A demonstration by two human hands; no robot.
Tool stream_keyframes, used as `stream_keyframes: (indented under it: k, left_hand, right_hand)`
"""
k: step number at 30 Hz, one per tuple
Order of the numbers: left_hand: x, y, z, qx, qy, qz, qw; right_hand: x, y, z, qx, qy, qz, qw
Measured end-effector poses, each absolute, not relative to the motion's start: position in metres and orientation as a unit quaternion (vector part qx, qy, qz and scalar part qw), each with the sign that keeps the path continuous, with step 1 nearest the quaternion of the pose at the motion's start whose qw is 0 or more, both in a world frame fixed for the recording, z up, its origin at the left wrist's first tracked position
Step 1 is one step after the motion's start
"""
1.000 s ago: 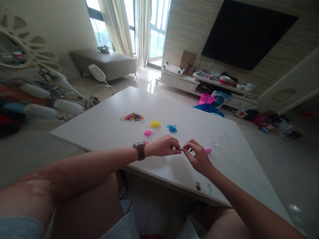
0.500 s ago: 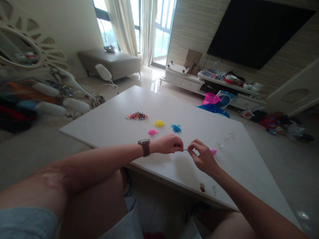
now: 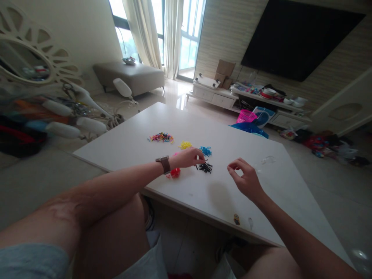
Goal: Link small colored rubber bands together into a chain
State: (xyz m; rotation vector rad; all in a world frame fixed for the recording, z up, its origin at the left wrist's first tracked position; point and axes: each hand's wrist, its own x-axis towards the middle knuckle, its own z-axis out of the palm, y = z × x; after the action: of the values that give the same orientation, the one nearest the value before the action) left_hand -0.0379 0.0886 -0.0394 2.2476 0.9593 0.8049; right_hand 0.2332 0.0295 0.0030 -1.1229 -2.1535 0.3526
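L hand (image 3: 188, 158) out over table (image 3: 130, 151), fingertips down at near edge of black bands (image 3: 205, 167). Grip pinched shut; whether a band sits btwn the tips is too small to tell. Black bands lie in a loose heap mid-table, just R of that hand. R hand (image 3: 247, 180) lifted off the table, well apart from the heap. Thumb and forefinger curled w/ a gap, grip slack, nothing seen in it.

Other heaps near: red (image 3: 175, 173) just under L wrist by watch (image 3: 163, 164), blue (image 3: 206, 150) just behind the black, yellow (image 3: 185, 145), mixed (image 3: 161, 137) further back. Clear clips (image 3: 267, 159) off to R. Small charm (image 3: 236, 219) right at near table edge.

Risks, as I judge: bands are light and springy, so a slipped pinch could flick one into the blue heap, colours mixed. L wrist could drag red heap toward the edge. Charm could be knocked to the floor by R forearm.

Writing: none legible. Watch face unreadable, no brand seen.
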Motion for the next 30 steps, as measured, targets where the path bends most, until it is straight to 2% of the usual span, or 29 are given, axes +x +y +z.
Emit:
stream_keyframes:
  k: [5, 8, 17, 22, 27, 30]
  left_hand:
    - [-0.092, 0.133, -0.060, 0.702, 0.566, 0.326, 0.284]
    - [-0.113, 0.145, -0.070, 0.630, 0.639, 0.327, 0.297]
    - [-0.103, 0.161, -0.076, 0.588, 0.651, 0.344, 0.336]
    - [-0.122, 0.173, -0.072, 0.570, 0.681, 0.355, 0.292]
    - [-0.161, 0.176, -0.071, 0.527, 0.753, 0.341, 0.196]
    - [-0.175, 0.170, -0.078, 0.526, 0.765, 0.310, 0.207]
  right_hand:
    - [0.239, 0.029, 0.001, -0.436, -0.829, 0.148, 0.317]
    - [0.236, 0.026, 0.000, -0.428, -0.837, 0.152, 0.305]
    - [0.236, 0.025, 0.000, -0.427, -0.842, 0.157, 0.291]
    - [0.239, 0.022, 0.002, -0.428, -0.842, 0.157, 0.287]
    - [0.245, 0.018, 0.003, -0.434, -0.841, 0.158, 0.282]
    - [0.250, 0.016, 0.002, -0.438, -0.839, 0.163, 0.278]
